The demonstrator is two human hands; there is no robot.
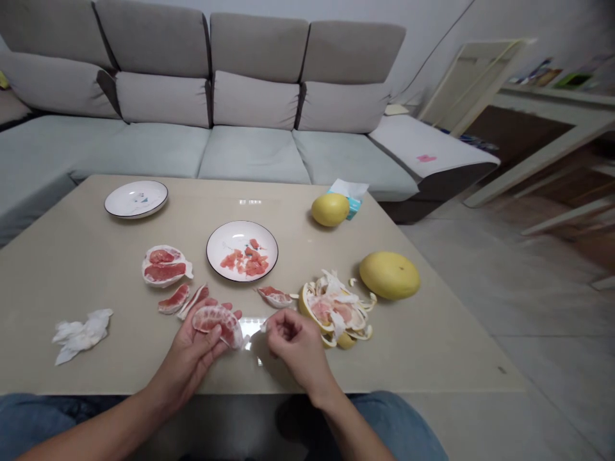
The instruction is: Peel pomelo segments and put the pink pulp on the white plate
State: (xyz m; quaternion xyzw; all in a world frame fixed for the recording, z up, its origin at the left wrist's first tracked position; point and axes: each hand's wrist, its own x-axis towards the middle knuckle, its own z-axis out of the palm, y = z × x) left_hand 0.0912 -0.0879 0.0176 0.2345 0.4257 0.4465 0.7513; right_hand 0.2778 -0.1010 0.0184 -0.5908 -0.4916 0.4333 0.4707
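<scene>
A pomelo segment (218, 320), red flesh under whitish membrane, rests in my left hand (195, 349), held down by the thumb. Just right of it, my right hand (293, 346) is closed in a pinch, a small white scrap of membrane (264, 326) poking from its fingertips. Beyond my left hand lie two loose segments (174, 299) and a larger piece of peeled pomelo (166, 266). Another segment (275, 296) sits past my right hand. A dark-rimmed plate (216, 256) carries several bits of red flesh (247, 259).
Peel and membrane scraps (336, 310) are heaped right of my right hand. Two whole pomelos (389, 275) stand farther right, one against a tissue box (354, 206). At left are a crumpled tissue (82, 334) and a second plate (137, 198). A sofa (254, 150) borders the table's far edge.
</scene>
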